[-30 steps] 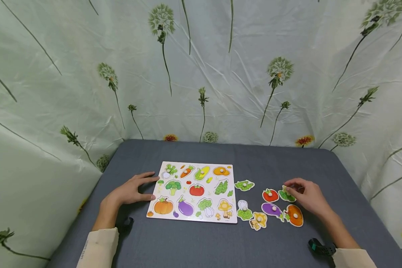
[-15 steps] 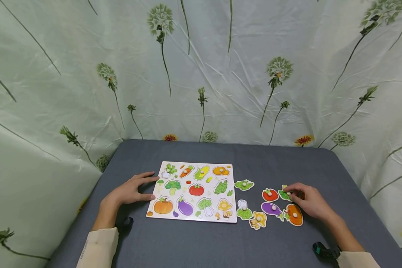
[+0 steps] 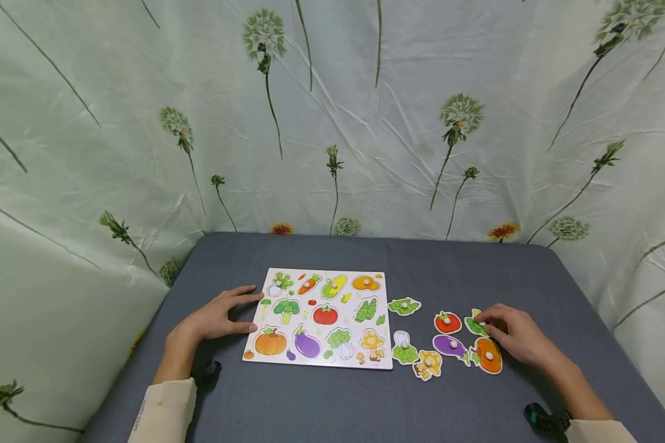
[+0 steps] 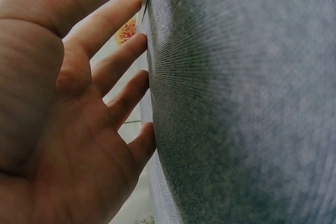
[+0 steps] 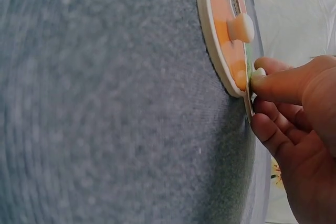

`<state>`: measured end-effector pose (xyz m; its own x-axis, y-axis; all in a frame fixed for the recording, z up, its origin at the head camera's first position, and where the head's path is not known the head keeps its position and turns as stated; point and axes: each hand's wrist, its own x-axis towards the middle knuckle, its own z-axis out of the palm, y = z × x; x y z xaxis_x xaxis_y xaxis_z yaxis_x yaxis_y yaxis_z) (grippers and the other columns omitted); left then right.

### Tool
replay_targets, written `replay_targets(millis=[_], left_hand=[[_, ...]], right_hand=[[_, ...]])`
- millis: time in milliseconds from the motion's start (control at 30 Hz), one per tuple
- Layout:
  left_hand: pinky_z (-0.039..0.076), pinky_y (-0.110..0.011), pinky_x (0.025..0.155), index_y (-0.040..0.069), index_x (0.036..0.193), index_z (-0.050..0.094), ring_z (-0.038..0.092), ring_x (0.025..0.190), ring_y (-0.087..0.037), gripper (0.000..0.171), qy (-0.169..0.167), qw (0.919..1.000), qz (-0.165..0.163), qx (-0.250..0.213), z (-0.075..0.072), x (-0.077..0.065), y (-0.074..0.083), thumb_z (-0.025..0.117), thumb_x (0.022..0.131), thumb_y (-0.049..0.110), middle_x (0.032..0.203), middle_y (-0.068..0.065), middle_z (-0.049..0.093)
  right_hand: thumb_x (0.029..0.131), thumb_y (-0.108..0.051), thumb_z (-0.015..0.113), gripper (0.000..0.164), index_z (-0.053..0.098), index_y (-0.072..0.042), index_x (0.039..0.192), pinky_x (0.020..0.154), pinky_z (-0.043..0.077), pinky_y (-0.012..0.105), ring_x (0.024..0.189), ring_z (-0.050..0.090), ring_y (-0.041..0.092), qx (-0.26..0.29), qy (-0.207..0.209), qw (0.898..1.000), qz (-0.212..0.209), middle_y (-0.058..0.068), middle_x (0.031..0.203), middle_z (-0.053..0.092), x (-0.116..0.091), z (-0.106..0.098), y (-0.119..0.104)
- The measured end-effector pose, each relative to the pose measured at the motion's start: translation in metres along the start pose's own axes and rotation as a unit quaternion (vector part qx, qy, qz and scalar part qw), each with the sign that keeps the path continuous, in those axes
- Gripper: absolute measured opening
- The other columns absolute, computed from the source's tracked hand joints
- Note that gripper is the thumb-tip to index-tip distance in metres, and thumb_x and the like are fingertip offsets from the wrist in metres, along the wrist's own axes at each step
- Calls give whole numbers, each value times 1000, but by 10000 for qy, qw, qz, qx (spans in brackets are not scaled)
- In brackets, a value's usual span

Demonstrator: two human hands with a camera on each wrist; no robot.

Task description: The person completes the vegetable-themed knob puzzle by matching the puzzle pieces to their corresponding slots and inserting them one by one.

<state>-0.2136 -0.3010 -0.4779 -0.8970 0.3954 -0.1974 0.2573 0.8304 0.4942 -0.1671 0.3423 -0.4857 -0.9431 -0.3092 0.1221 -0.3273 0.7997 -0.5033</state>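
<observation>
Shifted slightly rightward over the last second: right hand (image 3: 514, 332) with green knobbed piece (image 3: 476, 326), leaving a narrow gap beside tomato piece (image 3: 447, 322).

Left to right. Gray-clothed table (image 3: 332, 409), left edge slanting past the left forearm; room to move on cloth behind and in front of vegetable puzzle board (image 3: 306, 320). Left hand (image 3: 216, 317): fingers spread, forefinger and thumb at the board's left edge; unchanged from earlier. Just off the board's right edge: leafy green piece (image 3: 404, 306), then bok choy piece (image 3: 404, 353), with mushroom piece (image 3: 430, 364) just beside. Farther right: tomato piece, eggplant piece (image 3: 447, 345) nearer the viewer, pumpkin piece (image 3: 488, 357) just beside that.

Green knobbed piece: at the right hand's fingertips, beyond the pumpkin piece; partly hidden. Right hand: thumb and finger pinching its white knob (image 5: 259, 73), other fingers curled. Cannot tell whether lifted off the cloth. More cloth rightward, out to the table's right edge.
</observation>
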Motion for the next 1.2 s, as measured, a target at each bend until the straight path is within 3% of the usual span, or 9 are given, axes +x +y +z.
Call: replay_targets(millis=[133,333,767,1000,1200], left_hand=[[31,-75,110,20,153,52,30,148,-51,82,3,10000,0,3,0,0,0,81,83,53,165,-18,35],[30,-75,110,21,153,52,29,148,-51,82,12,10000,28,1,2,0,-2,80,84,55,165,-18,35],[30,-75,111,21,153,52,29,149,-50,82,1,10000,89,0,1,1,-2,80,84,55,165,-18,35],[30,-75,111,20,153,52,29,149,-50,82,5,9999,104,2,0,1,-2,81,84,54,165,-18,35],[29,-76,111,21,154,52,28,149,-50,83,-30,10000,-15,-19,-1,1,-1,80,84,55,166,-18,34]], right_hand=[[89,2,74,21,78,-14,104,67,47,22,77,50,-3,-53,30,10000,34,0,102,70,-1,-1,2],[89,-5,78,12,77,-11,99,60,44,22,70,47,-3,-73,423,9991,59,-8,85,63,-4,-3,4],[90,-19,81,12,77,-10,96,60,41,23,66,47,1,-158,493,9965,653,-5,77,61,-2,-1,7],[92,-15,78,11,77,-7,100,59,41,22,67,47,-1,-11,275,9991,333,-9,79,62,-5,0,11],[92,-11,77,10,78,-8,102,60,43,22,69,47,-3,26,327,9995,29,-11,82,63,-6,-1,12]])
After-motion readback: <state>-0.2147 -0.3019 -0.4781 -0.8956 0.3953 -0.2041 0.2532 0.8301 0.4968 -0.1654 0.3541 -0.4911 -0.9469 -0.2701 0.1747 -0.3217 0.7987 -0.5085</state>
